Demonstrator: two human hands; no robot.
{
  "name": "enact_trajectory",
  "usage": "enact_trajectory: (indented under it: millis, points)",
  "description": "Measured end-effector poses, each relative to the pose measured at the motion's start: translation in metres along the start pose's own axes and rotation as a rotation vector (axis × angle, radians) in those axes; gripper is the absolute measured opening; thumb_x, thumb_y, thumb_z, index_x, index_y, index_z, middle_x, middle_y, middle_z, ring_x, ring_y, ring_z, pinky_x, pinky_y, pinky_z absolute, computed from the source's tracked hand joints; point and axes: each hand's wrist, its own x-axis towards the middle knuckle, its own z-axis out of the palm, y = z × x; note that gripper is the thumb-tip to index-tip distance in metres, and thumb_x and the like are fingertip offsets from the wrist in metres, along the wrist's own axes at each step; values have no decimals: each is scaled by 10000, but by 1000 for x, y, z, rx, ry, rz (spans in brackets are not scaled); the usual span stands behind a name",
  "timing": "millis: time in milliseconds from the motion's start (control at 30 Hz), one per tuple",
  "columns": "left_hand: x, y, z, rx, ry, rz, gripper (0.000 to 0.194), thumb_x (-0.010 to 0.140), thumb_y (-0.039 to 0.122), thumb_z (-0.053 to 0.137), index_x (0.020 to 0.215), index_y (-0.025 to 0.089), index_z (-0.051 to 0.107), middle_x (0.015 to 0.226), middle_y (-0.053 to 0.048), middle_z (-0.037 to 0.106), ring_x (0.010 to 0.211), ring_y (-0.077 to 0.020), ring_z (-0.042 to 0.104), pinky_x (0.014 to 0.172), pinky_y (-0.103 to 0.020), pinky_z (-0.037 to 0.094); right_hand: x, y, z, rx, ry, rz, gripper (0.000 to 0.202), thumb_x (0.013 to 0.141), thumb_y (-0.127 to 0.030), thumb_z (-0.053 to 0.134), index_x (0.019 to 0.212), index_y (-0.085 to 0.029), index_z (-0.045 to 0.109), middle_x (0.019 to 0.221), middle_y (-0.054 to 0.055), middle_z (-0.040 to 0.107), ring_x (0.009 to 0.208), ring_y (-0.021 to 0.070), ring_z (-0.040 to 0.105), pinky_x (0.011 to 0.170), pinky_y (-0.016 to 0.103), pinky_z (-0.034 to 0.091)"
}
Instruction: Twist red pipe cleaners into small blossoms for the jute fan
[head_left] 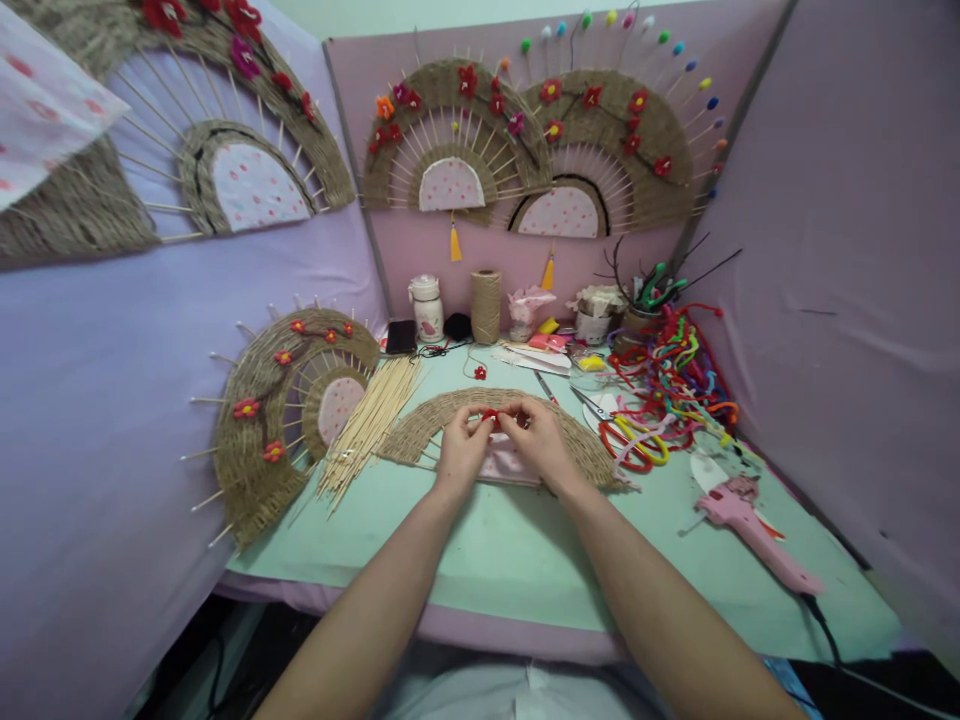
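Between my fingertips is a small red pipe-cleaner flower (491,416), pinched from both sides. My left hand (463,445) grips its left edge, and my right hand (534,435) has the other side. Both hands are over a twine-woven fan (420,425) lying on the table, partly hidden by them; its pinkish cloth centre (506,463) shows between my wrists. A finished-looking red flower (480,372) lies just beyond the fan's upper edge. Right of the fan are scissors (634,440) with red and yellow handles.
Thin wooden sticks (375,420) lie left of the fan, by a decorated fan (255,440) leaning on the wall. A twine spool (486,305) and a white bottle (427,308) stand behind. Coloured pipe cleaners (675,370) heap at right, near a pink glue gun (757,535) with a cord.
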Motion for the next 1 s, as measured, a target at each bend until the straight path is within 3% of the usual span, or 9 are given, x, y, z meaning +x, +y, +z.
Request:
enact_trajectory:
  millis: [167,333,567,800,1000]
  points:
    - [2,-3,0,14,11,-3,178,735,234,549,903,175,543,731,-15,665,637,-123,637,590,-220,487,0,1,0,-54,-23,1,144,733,-274,558,789,-172,643,759,30,634,643,142,511,613,265,388]
    - [1,-4,0,74,-5,-58,166,739,213,518,902,184,526,711,-8,661,597,-130,629,540,-229,488,1,2,0,-106,0,-2,111,737,-198,525,740,-174,634,729,29,638,653,150,529,629,272,392]
    - [1,4,-8,384,30,284,137,719,184,566,835,161,635,867,-56,674,796,-157,636,722,-270,499,-1,0,-2,-221,3,-101,109,787,-194,496,735,-176,590,753,58,619,733,191,535,683,314,400]
    - [5,-1,-11,432,31,265,138,727,164,550,800,158,668,782,-53,687,728,-157,642,726,-290,504,-1,0,-1,-258,-77,-155,94,819,-180,489,772,-180,571,788,61,609,786,201,526,714,318,395]
    - [8,-1,-14,438,16,286,119,698,165,591,787,155,668,790,-58,685,737,-162,642,733,-290,505,1,1,-4,-236,-64,-165,94,807,-186,507,755,-181,585,777,49,607,767,186,524,691,298,386]
